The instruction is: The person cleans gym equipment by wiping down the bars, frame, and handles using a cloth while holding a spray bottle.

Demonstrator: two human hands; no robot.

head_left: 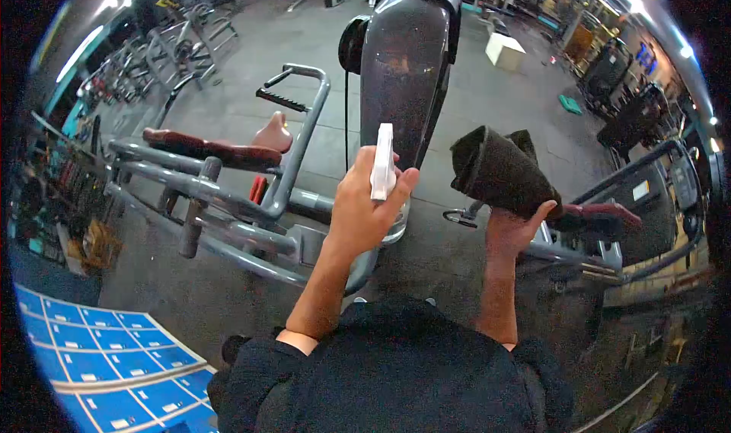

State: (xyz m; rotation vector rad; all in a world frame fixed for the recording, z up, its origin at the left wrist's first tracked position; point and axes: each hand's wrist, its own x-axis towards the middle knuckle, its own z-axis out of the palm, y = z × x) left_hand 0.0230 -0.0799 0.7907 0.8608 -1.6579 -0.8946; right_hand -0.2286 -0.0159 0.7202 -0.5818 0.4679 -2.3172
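Cloth (499, 167) and white spray bottle (384, 163) are held above a dark gym floor (289, 41); blue lockers (126, 361) at lower left. Tall machine column (403, 60) rises straight ahead, behind the bottle; a steel frame (244, 239) crowds the left side. Floor shows between column and cloth. Left grip (362, 208): wrapped around the bottle, lower part hidden. Right grip (515, 231): closed on the cloth's near end, folds extending beyond the fingers.

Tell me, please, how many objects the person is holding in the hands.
2: a white object in the left hand, and a dark cloth in the right hand. The cloth may hide more.
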